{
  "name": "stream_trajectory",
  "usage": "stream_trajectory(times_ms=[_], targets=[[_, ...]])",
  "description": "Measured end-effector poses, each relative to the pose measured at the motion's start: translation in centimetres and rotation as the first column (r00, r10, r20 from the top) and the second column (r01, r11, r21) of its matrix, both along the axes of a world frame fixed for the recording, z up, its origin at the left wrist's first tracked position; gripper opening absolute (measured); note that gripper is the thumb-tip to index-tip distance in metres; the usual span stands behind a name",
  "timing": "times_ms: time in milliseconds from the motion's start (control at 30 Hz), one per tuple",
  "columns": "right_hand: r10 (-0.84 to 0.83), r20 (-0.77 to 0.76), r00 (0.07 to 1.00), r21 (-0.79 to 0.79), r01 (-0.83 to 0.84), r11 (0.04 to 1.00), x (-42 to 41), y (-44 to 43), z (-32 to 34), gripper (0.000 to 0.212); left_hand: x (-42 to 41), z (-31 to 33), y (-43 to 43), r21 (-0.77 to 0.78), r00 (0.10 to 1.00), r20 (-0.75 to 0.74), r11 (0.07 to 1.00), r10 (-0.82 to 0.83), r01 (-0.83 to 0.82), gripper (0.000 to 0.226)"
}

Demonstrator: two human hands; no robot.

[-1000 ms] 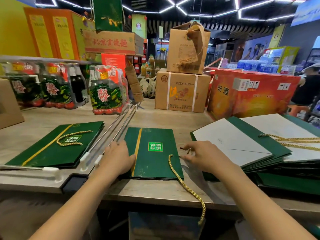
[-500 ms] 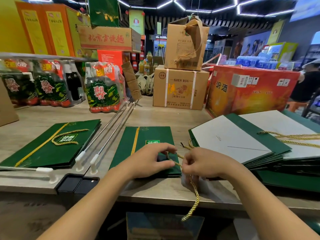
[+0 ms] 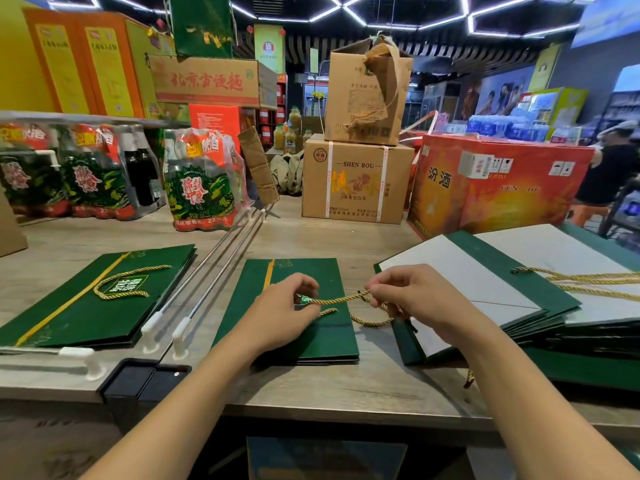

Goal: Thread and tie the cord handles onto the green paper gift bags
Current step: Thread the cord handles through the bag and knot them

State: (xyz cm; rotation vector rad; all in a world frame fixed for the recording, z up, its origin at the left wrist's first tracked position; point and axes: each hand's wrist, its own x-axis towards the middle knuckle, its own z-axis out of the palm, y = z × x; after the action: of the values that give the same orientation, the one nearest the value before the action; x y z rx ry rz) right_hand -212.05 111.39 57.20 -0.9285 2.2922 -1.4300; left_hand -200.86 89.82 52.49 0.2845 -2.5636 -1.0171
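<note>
A flat green paper gift bag [image 3: 322,337] lies on the wooden counter [image 3: 346,389] in front of me. A gold cord [image 3: 341,300] stretches above it between my hands. My left hand [image 3: 280,317] pinches one part of the cord over the bag's label. My right hand [image 3: 415,299] pinches the other part just right of the bag, with a loop hanging below. At left, a green bag [image 3: 86,306] lies flat with its gold handle fitted. A stack of flat green bags [image 3: 512,299] with loose gold cords [image 3: 588,282] sits at right.
Two metal rods [image 3: 214,271] with white ends lie between the left and middle bags. Shrink-wrapped bottle packs [image 3: 201,181] and cardboard boxes [image 3: 356,178] stand at the back. A red carton [image 3: 495,188] stands behind the stack. A black holder [image 3: 145,379] sits at the counter's front edge.
Both hands came together over the middle bag and took hold of the gold cord. The cord that hung over the counter's front edge is now lifted and stretched between my hands.
</note>
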Motion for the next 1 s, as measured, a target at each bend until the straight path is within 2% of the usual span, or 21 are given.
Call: stream_trajectory(times_ms=[100, 200, 300, 467, 533, 567, 633, 700, 800, 867, 1000], targets=[[0.046, -0.009, 0.999, -0.018, -0.046, 0.999, 0.0, -1.5, 0.0, 0.01, -0.3, 0.8, 0.7, 0.009, 0.995, -0.05, 0.996, -0.089, 0.09, 0.052], [0.077, -0.034, 0.996, -0.02, -0.077, 0.997, 0.1, -3.0, 0.2, 0.007, -1.1, 1.6, 1.5, 0.062, 0.985, -0.092, 0.987, -0.144, 0.15, 0.034], [0.059, -0.014, 0.998, -0.055, -0.06, 0.997, -0.2, -3.8, 0.4, 0.01, -1.7, 2.1, 1.2, 0.033, 0.984, -0.154, 0.995, -0.087, 0.093, 0.008], [0.009, 0.063, 0.998, -0.125, -0.001, 0.992, -1.2, -3.7, 0.6, 0.007, -2.2, 1.6, -1.2, 0.093, 0.985, -0.145, 0.992, 0.094, -0.081, 0.012], [0.004, 0.065, 0.998, -0.146, 0.005, 0.989, -1.7, -3.9, 0.5, 0.005, -2.4, 1.5, -1.7, 0.093, 0.989, -0.107, 0.992, 0.1, -0.09, 0.004], [0.011, 0.061, 0.998, -0.153, -0.002, 0.988, -1.9, -4.1, 0.4, 0.005, -2.5, 1.7, -1.7, 0.103, 0.992, -0.091, 0.992, 0.084, -0.075, 0.014], [0.042, 0.042, 0.998, -0.157, -0.035, 0.987, -2.1, -4.9, 0.3, 0.007, -2.8, 2.2, -1.3, 0.174, 0.996, -0.084, 0.985, 0.01, 0.005, 0.038], [0.053, 0.032, 0.998, -0.164, -0.047, 0.985, -2.2, -5.8, 0.3, 0.009, -3.4, 3.0, -0.6, 0.223, 0.995, -0.068, 0.971, -0.076, 0.089, 0.044], [-0.008, 0.042, 0.999, -0.211, 0.017, 0.977, -2.8, -7.2, 0.5, 0.012, -4.9, 4.2, -0.6, 0.407, 0.988, -0.063, 0.9, -0.14, 0.154, 0.032], [-0.057, 0.062, 0.996, -0.229, 0.07, 0.971, -3.4, -8.0, 0.6, 0.015, -5.9, 5.0, -1.1, 0.518, 0.993, -0.019, 0.848, -0.12, 0.113, 0.025], [-0.127, 0.12, 0.985, -0.182, 0.148, 0.972, -4.5, -9.3, 0.6, 0.025, -7.8, 5.0, -2.4, 0.511, 0.998, 0.043, 0.86, -0.038, 0.011, 0.021]])
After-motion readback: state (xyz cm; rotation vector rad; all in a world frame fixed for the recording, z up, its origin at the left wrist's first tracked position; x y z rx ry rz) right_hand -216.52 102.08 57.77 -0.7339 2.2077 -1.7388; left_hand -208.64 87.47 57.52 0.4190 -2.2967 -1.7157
